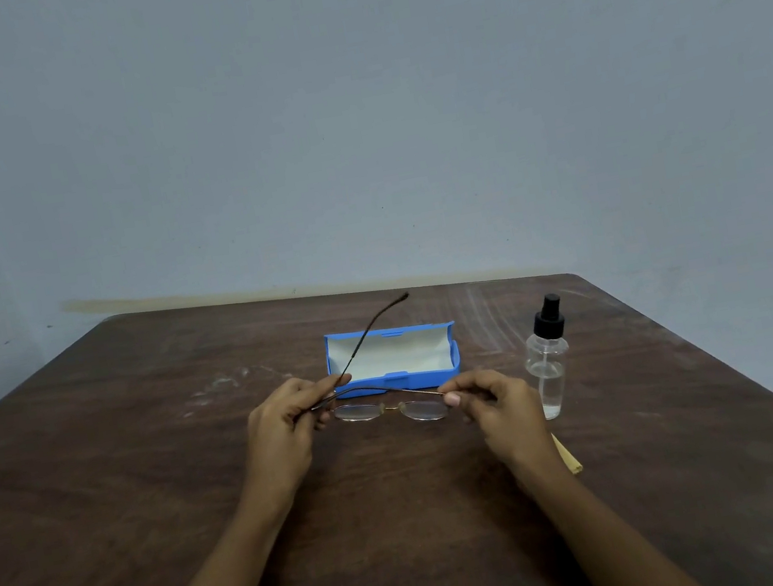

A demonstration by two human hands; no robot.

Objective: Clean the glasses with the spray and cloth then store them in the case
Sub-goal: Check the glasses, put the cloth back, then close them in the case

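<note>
Hands, left (280,428) and right (492,403), are pinching the glasses (390,407) by their hinges, one arm swinging out, seemingly for folding; case (393,360) lying open just beyond the grip.

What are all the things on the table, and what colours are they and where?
Thin metal-framed glasses: one, brownish-gold wire with clear lenses, held just above the table's middle; one temple folded across, the other sticking up over the case.
Blue plastic glasses case: one, blue with pale lining, lying open just behind the glasses.
Clear plastic spray bottle: one, clear with a black pump top, standing upright right of the glasses.
Pale yellowish rolled thing: one, near the right wrist, mostly hidden; maybe the cloth, I cannot tell.
Dark brown wooden table: one, with whitish scuffs, under everything.
Grey-blue wall: one, behind the table.
Left hand: fingers pinching the glasses' left end.
Right hand: fingers pinching the right end.
</note>
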